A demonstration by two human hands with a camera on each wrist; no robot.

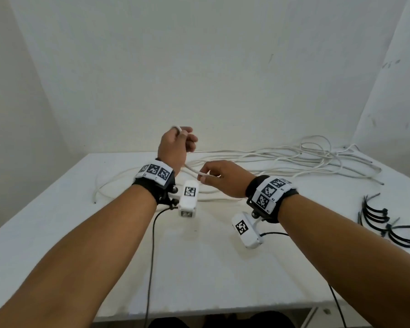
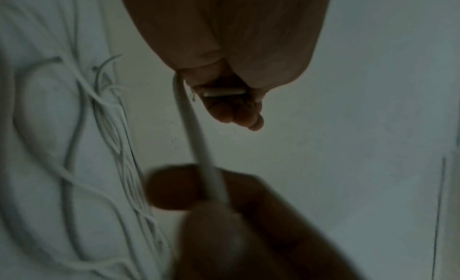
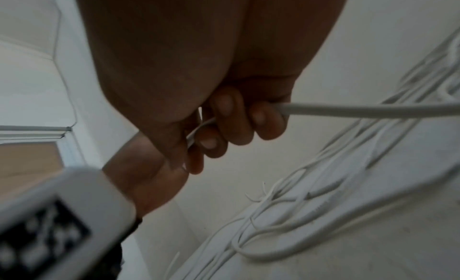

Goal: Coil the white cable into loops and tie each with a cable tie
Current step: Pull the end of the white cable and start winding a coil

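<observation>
Two hands work above the white table (image 1: 57, 233), both raised off its surface and both gripping the white cable (image 1: 282, 157). The left hand (image 1: 175, 147) is held higher, over the table's far edge, its fingers curled round a stretch of cable that shows at the top of the fist; the left wrist view shows a short piece of it (image 2: 224, 92) lying across the bent fingers (image 2: 236, 113). From there the cable drops toward the right hand (image 1: 223, 178), which sits lower and nearer the table's middle and pinches the strand between thumb and fingertips. In the right wrist view the fingers (image 3: 239, 117) are wrapped round the cable (image 3: 373, 109), which runs out sideways from the fist.

Most of the cable lies loose on the table's far right part in long tangled strands, with one strand trailing to a free end (image 1: 94, 201) on the table's left side. A heap of black cable ties (image 1: 393, 223) rests on the table's right edge, well apart from both hands.
</observation>
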